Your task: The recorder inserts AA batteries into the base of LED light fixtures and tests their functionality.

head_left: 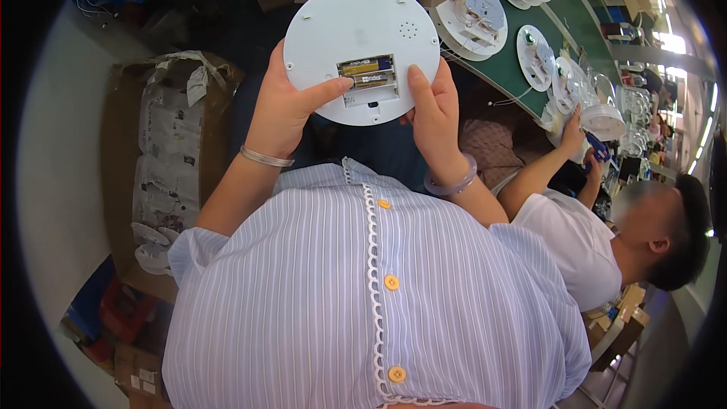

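My half-curled left hand (pixel 284 110) and right hand (pixel 437 117) grip a white disc (pixel 356 23). The left thumb (pixel 327 92) meets a battery (pixel 372 79).

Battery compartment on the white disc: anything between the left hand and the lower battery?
Nothing visible. The compartment in the white disc is open; the left hand has its thumb at the lower battery's left end. The right hand grips the disc's right side, clear of the opening.
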`<action>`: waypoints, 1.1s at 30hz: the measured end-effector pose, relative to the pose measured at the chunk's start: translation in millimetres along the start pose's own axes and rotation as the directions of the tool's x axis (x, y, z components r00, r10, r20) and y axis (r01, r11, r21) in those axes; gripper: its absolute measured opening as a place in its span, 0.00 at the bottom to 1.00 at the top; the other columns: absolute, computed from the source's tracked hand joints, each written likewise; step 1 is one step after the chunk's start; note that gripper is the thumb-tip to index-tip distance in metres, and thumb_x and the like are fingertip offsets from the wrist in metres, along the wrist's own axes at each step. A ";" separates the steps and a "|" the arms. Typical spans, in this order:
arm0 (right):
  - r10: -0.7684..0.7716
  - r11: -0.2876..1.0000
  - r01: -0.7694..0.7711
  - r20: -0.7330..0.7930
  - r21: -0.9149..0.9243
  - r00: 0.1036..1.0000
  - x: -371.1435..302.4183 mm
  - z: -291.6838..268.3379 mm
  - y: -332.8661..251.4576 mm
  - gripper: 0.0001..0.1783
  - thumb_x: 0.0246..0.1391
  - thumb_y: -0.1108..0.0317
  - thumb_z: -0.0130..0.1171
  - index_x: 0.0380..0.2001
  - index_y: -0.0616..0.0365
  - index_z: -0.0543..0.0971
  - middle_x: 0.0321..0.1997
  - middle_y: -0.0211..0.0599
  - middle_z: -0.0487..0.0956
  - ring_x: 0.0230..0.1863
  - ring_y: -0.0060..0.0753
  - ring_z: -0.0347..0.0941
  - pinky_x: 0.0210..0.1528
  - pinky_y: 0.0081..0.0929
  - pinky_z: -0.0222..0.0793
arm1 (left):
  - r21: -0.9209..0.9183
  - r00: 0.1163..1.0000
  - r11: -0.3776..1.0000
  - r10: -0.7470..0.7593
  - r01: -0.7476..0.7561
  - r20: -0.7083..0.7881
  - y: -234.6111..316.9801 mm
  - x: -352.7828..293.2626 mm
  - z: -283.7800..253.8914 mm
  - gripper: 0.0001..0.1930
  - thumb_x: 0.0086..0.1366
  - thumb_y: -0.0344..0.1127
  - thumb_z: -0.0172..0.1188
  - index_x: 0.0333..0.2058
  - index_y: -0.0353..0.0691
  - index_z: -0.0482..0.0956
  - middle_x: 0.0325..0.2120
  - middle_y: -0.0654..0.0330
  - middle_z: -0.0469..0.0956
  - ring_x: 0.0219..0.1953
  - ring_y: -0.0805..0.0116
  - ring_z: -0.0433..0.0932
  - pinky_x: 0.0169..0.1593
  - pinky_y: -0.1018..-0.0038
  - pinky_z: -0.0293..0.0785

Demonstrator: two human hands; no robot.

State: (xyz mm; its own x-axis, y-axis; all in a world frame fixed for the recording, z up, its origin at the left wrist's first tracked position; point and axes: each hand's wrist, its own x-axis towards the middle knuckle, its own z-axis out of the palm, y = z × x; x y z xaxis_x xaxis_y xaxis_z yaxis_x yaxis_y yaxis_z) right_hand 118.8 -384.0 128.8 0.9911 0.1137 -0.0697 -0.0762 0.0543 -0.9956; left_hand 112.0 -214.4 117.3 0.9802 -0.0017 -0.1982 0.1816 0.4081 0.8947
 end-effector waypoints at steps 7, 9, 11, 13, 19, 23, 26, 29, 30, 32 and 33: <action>-0.218 0.968 0.212 -0.030 -0.136 0.976 -4.0 14.3 8.3 0.15 0.54 0.64 0.41 0.43 0.60 0.61 0.27 0.28 0.71 0.17 0.07 0.60 0.15 0.05 0.54 | 0.034 0.997 0.998 0.062 -0.061 -0.037 -10.5 1.4 -6.8 0.36 0.38 0.24 0.64 0.48 0.34 0.54 0.41 0.54 0.65 0.45 0.66 0.67 0.45 0.72 0.67; -0.238 0.965 0.235 -0.015 -0.121 0.971 0.8 18.3 15.3 0.16 0.54 0.64 0.41 0.44 0.60 0.60 0.27 0.28 0.71 0.18 0.08 0.61 0.16 0.05 0.55 | 0.071 0.995 0.995 0.076 -0.071 -0.062 -12.6 1.6 -9.4 0.36 0.38 0.23 0.64 0.47 0.34 0.55 0.41 0.54 0.65 0.45 0.66 0.67 0.45 0.72 0.67; -0.261 0.960 0.259 -0.004 -0.110 0.965 5.2 18.3 12.0 0.16 0.54 0.64 0.41 0.44 0.61 0.60 0.27 0.28 0.71 0.18 0.08 0.61 0.17 0.06 0.56 | -0.001 0.991 0.996 0.092 -0.093 -0.098 -12.5 1.6 -14.6 0.34 0.38 0.21 0.63 0.46 0.34 0.56 0.40 0.54 0.67 0.44 0.66 0.67 0.45 0.73 0.67; -0.012 0.983 0.041 0.167 -0.176 0.986 10.8 17.6 -7.5 0.17 0.55 0.65 0.40 0.44 0.63 0.61 0.27 0.28 0.70 0.19 0.11 0.63 0.19 0.08 0.58 | -0.074 0.993 0.995 0.058 -0.066 -0.102 -12.0 3.0 -29.4 0.34 0.38 0.19 0.63 0.46 0.34 0.57 0.40 0.55 0.67 0.43 0.66 0.68 0.45 0.73 0.67; -0.468 0.334 0.449 0.268 -0.829 0.842 109.3 -11.5 -21.8 0.08 0.43 0.66 0.52 0.27 0.57 0.76 0.21 0.37 0.74 0.21 0.31 0.70 0.25 0.23 0.64 | -0.252 0.995 0.968 -0.033 0.009 -0.093 0.2 1.5 -54.6 0.23 0.45 0.22 0.57 0.43 0.33 0.64 0.39 0.56 0.69 0.42 0.67 0.70 0.44 0.76 0.67; -0.281 0.005 0.316 0.301 -0.949 0.911 156.6 -7.3 -20.3 0.10 0.38 0.61 0.55 0.24 0.54 0.77 0.24 0.40 0.75 0.30 0.41 0.71 0.32 0.35 0.67 | -0.454 0.977 0.886 -0.172 0.098 -0.124 3.3 -0.2 -47.6 0.22 0.47 0.21 0.56 0.44 0.34 0.64 0.40 0.56 0.69 0.42 0.67 0.69 0.44 0.75 0.68; -0.202 -0.017 0.303 0.300 -0.953 0.932 176.8 -6.2 -1.9 0.11 0.36 0.60 0.57 0.24 0.53 0.77 0.25 0.39 0.75 0.31 0.40 0.72 0.33 0.34 0.68 | -0.485 0.965 0.869 -0.204 0.101 -0.165 -1.4 1.1 -45.7 0.21 0.50 0.25 0.54 0.45 0.34 0.63 0.40 0.55 0.69 0.42 0.67 0.70 0.43 0.75 0.69; -0.202 0.040 0.293 0.280 -0.955 0.938 173.3 -2.4 -5.7 0.12 0.37 0.60 0.56 0.26 0.54 0.77 0.26 0.41 0.75 0.30 0.42 0.71 0.34 0.33 0.68 | -0.566 0.941 0.816 -0.272 0.115 -0.201 -1.3 1.6 -47.7 0.20 0.54 0.29 0.51 0.47 0.34 0.60 0.42 0.54 0.68 0.44 0.65 0.68 0.46 0.72 0.67; -0.177 0.078 0.285 0.268 -0.956 0.947 169.4 -1.0 -8.5 0.14 0.37 0.59 0.54 0.28 0.54 0.77 0.28 0.42 0.75 0.30 0.43 0.71 0.34 0.32 0.67 | -0.620 0.955 0.771 -0.272 0.141 -0.121 -0.6 0.9 -48.2 0.20 0.56 0.32 0.48 0.48 0.35 0.59 0.43 0.54 0.66 0.46 0.63 0.67 0.48 0.69 0.65; -0.274 0.134 0.293 0.248 -0.947 0.929 157.1 -0.1 -14.3 0.13 0.38 0.61 0.54 0.29 0.56 0.76 0.27 0.42 0.75 0.29 0.41 0.72 0.34 0.31 0.68 | -0.671 0.963 0.722 -0.265 0.169 -0.043 1.5 -0.9 -46.9 0.20 0.58 0.35 0.45 0.49 0.35 0.58 0.44 0.54 0.65 0.48 0.62 0.65 0.50 0.67 0.63; -0.369 0.191 0.299 0.214 -0.935 0.904 150.1 -1.0 -16.6 0.13 0.39 0.63 0.54 0.30 0.58 0.75 0.26 0.42 0.76 0.28 0.39 0.72 0.33 0.30 0.68 | -0.695 0.966 0.693 -0.260 0.195 0.012 3.6 -3.1 -45.2 0.20 0.59 0.36 0.43 0.50 0.36 0.56 0.46 0.54 0.64 0.49 0.61 0.63 0.51 0.65 0.61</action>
State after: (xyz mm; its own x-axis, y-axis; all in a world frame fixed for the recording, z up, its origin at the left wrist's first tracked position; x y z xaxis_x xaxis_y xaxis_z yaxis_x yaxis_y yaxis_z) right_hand 269.0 -368.8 134.8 0.9009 0.2954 0.3180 0.3846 -0.8830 -0.2692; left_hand 106.0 -171.7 103.1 0.9001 -0.1185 -0.4193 0.2618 0.9164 0.3029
